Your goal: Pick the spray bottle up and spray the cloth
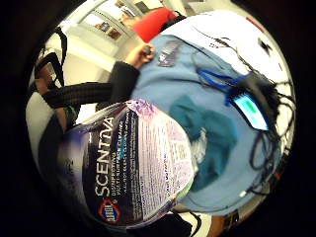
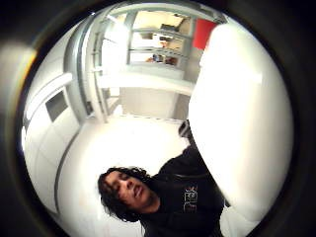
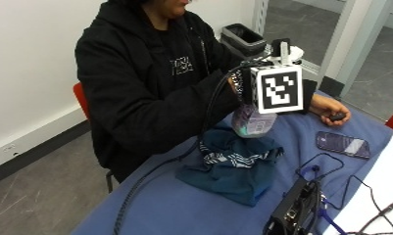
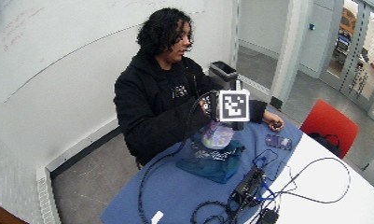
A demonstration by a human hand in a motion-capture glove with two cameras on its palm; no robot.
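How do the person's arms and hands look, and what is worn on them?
Both arms are covered by long black sleeves of a hooded top, with a small white print on its chest. The right hand wears a black glove, mostly hidden in the outside view. The left hand is bare, with the sleeve ending at its wrist. One palm view shows black straps at its edge.

The spray bottle point(image 3: 252, 122) is pale with a purple-and-dark label lettered in white, and its top point(image 3: 284, 51) is white. The cloth point(image 3: 232, 164) is dark teal with a white-patterned band, lying on a blue table cover point(image 3: 183, 205)
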